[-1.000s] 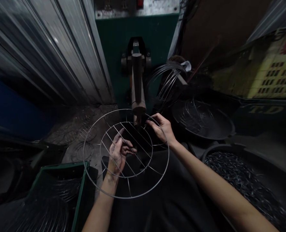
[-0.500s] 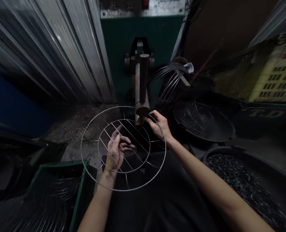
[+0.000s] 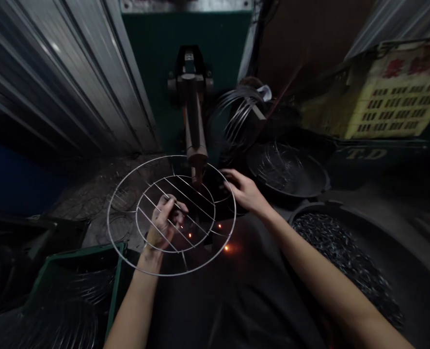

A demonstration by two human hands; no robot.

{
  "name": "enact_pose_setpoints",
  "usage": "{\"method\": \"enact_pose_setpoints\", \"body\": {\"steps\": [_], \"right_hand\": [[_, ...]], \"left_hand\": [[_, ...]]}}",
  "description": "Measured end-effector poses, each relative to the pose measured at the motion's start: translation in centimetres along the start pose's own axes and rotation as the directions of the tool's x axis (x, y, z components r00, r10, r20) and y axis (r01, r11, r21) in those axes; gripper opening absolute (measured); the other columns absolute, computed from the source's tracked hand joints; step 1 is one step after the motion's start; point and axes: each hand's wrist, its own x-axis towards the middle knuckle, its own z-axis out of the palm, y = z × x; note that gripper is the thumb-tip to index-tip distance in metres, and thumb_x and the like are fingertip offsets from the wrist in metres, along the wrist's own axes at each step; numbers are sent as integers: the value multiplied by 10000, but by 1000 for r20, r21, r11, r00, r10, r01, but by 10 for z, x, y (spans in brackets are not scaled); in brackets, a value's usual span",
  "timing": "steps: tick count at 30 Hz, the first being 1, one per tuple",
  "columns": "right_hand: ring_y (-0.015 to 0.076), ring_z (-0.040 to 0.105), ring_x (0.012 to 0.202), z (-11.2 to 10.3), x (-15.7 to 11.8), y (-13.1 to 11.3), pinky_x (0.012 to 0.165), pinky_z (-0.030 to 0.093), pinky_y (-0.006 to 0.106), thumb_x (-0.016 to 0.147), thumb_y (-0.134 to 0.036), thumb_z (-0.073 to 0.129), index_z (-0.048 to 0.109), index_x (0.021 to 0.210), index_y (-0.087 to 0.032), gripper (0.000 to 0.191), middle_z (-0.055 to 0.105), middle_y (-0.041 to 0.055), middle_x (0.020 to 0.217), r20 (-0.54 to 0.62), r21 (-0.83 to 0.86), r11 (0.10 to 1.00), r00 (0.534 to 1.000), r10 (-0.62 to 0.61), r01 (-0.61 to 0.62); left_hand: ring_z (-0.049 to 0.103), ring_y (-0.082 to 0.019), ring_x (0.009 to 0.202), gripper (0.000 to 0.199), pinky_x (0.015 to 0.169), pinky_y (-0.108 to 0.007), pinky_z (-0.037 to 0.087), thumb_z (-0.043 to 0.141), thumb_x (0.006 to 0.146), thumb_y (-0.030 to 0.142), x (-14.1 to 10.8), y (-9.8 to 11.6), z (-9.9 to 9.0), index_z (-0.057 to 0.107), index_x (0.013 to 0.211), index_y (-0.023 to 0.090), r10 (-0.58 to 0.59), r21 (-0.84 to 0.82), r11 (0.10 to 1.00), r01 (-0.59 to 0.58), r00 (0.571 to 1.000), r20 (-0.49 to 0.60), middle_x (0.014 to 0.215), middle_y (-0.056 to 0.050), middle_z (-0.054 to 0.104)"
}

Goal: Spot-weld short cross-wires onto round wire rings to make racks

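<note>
A round wire rack, with an outer ring, an inner ring and parallel cross wires, lies nearly level under the tip of a metal electrode arm. Beneath the rack, my left hand is closed, thumb and curled fingers gripping a cross wire inside the inner ring. My right hand is at the rack's right rim, its thumb and forefinger apart; the fingertips are dark and blurred by motion. Small orange sparks glow below the rack, over my dark lap.
A green machine body stands ahead. On the right are a wire bundle, a black basin with thin wires, a tub of short metal pieces and a yellow crate. A green crate with bent wires stands at left.
Sparks have appeared below the rack. My right hand has drawn away to the right from the electrode tip, its fingers parting. The whole view has shifted; my left hand still grips the rack.
</note>
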Motion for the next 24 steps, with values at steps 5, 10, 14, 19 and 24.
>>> {"method": "enact_pose_setpoints", "body": {"steps": [5,10,14,19,24], "right_hand": [[186,641,843,-1,-29,-1,766,517,323,816,-361,541,594,1149,-219,366,675,35,967,8,-14,996,996,91,-91],[186,641,762,23,4,2,718,514,325,818,-378,524,613,1024,-220,275,681,29,859,-145,0,998,988,58,-59],[179,620,683,29,17,0,649,496,311,797,-382,544,558,890,-222,186,654,23,781,-180,-19,998,982,49,-53],[165,588,689,33,16,-5,648,453,283,802,-335,512,528,826,-229,110,633,10,754,-211,-92,995,977,17,-37],[145,550,632,41,14,-7,603,423,261,801,-319,500,502,855,-233,102,612,-4,731,-261,-95,992,964,54,-81]], "left_hand": [[593,-86,520,200,500,-182,491,545,816,323,-17,-17,16,393,873,206,141,-29,989,-144,984,-105,685,21,640],[644,-121,613,252,597,-260,539,526,836,349,-21,-28,23,308,892,236,203,-41,977,-208,973,-115,747,25,660],[645,-131,595,273,579,-275,542,526,832,375,-13,-28,17,299,888,235,224,-39,972,-231,965,-138,715,28,659],[635,-130,563,265,547,-264,529,526,826,367,-9,-23,14,303,881,234,240,-17,969,-246,956,-168,673,39,649],[622,-127,532,229,526,-257,523,503,837,350,-10,-20,12,311,884,235,259,2,965,-263,946,-195,653,44,648]]}}
